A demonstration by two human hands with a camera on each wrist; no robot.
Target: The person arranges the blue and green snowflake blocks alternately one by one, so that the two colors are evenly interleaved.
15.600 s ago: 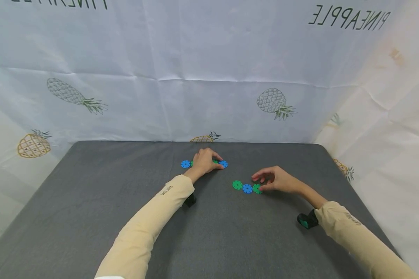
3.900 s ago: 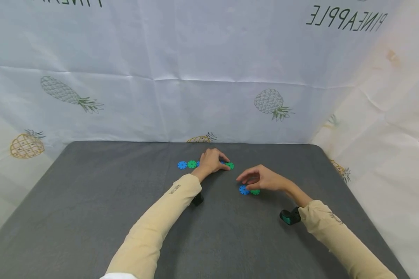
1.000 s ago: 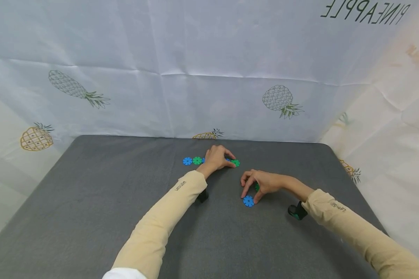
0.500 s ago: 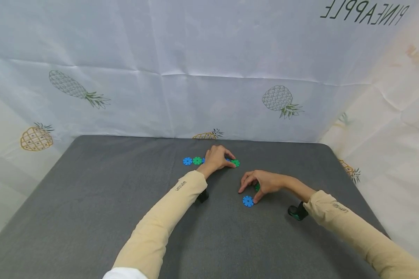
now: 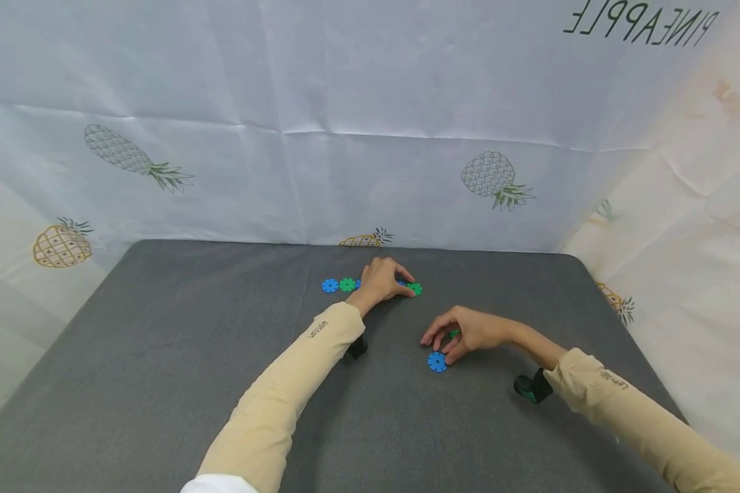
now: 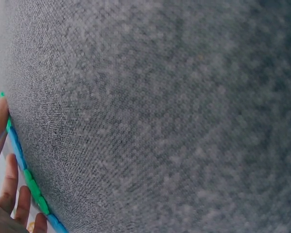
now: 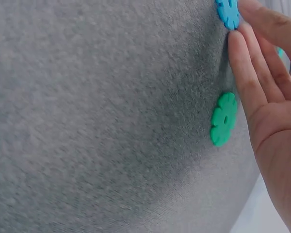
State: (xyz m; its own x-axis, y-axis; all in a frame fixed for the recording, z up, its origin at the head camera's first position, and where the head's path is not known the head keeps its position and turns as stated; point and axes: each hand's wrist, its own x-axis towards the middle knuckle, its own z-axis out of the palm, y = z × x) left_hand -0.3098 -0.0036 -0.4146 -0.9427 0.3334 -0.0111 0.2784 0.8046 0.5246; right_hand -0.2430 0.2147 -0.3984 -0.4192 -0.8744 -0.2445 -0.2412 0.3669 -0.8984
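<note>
Toward the table's far edge, my left hand (image 5: 379, 282) reaches over a row of flat, notched building discs in blue and green. Its thumb and index finger pinch the green disc (image 5: 414, 289) at the row's right end. A blue disc (image 5: 329, 285) and a green one lead the row at the left; my hand covers the middle. Nearer and to the right, my right hand (image 5: 469, 332) has thumb and fingertips at the edge of a loose blue disc (image 7: 228, 13). Under that palm a second loose green disc (image 7: 224, 119) lies flat, mostly hidden in the head view.
A dark grey cloth covers the table (image 5: 191, 383). Behind it hangs a white curtain (image 5: 284, 185) printed with pineapples, which continues along both sides. Black camera mounts (image 5: 533, 387) sit under the wrists.
Since the oldest frame, the row has gained a green disc at its right end, and the right-hand group is down to two. The loose blue disc has shifted toward me; my right fingers have regrouped at it.
</note>
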